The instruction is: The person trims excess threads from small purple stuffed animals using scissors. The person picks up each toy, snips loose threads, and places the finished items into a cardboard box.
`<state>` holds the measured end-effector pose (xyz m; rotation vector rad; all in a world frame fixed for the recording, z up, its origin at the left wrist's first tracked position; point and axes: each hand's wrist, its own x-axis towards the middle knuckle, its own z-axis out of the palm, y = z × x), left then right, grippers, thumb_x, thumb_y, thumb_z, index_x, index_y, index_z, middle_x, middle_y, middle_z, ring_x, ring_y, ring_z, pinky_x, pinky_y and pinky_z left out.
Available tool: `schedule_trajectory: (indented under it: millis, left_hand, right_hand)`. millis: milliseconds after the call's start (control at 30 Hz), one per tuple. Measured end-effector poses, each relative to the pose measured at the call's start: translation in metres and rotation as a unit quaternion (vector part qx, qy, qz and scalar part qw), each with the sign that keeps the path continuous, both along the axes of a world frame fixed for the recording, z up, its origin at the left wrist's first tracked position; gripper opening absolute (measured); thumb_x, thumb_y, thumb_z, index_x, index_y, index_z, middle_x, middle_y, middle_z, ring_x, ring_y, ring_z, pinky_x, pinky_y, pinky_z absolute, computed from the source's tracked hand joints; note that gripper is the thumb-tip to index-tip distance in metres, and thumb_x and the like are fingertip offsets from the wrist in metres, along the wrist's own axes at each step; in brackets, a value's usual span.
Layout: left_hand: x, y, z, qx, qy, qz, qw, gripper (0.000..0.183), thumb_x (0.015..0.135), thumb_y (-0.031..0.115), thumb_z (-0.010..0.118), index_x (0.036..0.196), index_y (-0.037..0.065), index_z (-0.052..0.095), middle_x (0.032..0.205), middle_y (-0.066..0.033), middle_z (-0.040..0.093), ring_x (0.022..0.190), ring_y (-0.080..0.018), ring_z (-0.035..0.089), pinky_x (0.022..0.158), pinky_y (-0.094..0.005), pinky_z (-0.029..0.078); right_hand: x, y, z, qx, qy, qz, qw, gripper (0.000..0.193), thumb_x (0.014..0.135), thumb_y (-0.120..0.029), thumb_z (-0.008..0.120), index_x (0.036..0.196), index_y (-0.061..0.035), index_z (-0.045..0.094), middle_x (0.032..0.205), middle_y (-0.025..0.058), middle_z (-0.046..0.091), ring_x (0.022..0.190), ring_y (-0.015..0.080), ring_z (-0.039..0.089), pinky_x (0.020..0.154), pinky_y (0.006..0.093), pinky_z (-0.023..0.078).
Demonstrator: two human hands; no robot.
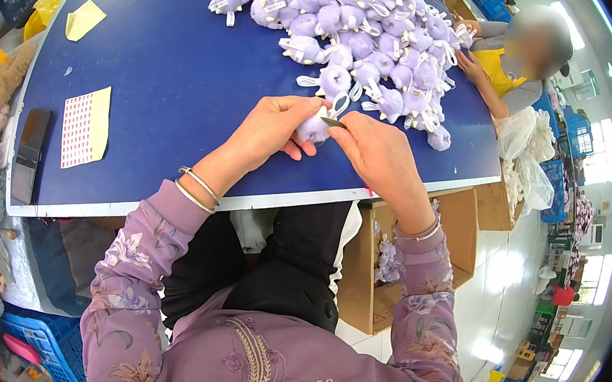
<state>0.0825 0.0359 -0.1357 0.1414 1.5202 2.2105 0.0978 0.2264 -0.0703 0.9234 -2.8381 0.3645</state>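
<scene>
Near the front edge of the blue table, my left hand (277, 127) grips a small purple plush toy (314, 129) with a white loop on it. Closed round a small dark pointed tool (333, 123), my right hand (379, 153) brings its tip against the toy. Most of the tool is hidden in the fingers, so its exact kind does not show. Beyond both hands lies a big heap of similar purple plush toys (356, 43), many with white loops and tags.
On the blue table (156, 94) lie a sticker sheet (84, 129), a yellow paper (85, 20) and a dark phone (30, 155). A cardboard box (420, 264) with purple toys stands below, right of my legs. Another person (521, 57) sits at the far right.
</scene>
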Motion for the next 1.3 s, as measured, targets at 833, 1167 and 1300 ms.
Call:
schedule_trajectory:
  millis: [833,1167,1300]
  left_hand:
    - [-0.001,-0.002,-0.001,-0.004,-0.007,-0.010,1.000,0.044,0.100,0.037,0.049,0.123,0.002,0.061,0.088,-0.0085,0.065,0.062,-0.0105,0.062,0.048,-0.0206,0.046]
    - [0.000,-0.002,0.000,-0.014,-0.015,-0.017,1.000,0.042,0.100,0.036,0.050,0.123,0.003,0.061,0.087,-0.0078,0.065,0.062,-0.0105,0.062,0.047,-0.0205,0.046]
    - [0.000,-0.002,-0.002,-0.002,-0.013,-0.018,1.000,0.042,0.100,0.035,0.050,0.123,0.003,0.061,0.088,-0.0077,0.066,0.062,-0.0107,0.062,0.046,-0.0205,0.046]
  right_hand:
    - [-0.008,0.001,0.005,0.053,0.022,0.039,0.998,0.024,0.093,-0.029,0.059,0.089,-0.0058,0.057,0.078,0.0111,0.062,0.070,0.0297,0.063,0.058,0.0397,0.048]
    - [-0.010,-0.004,0.004,0.039,0.003,0.046,0.998,0.023,0.093,-0.028,0.059,0.088,-0.0049,0.058,0.077,0.0119,0.062,0.069,0.0305,0.062,0.058,0.0403,0.047]
    - [-0.011,0.004,0.005,-0.065,-0.060,0.065,0.994,0.022,0.095,-0.024,0.055,0.093,-0.0026,0.059,0.077,0.0109,0.061,0.068,0.0271,0.062,0.058,0.0368,0.046]
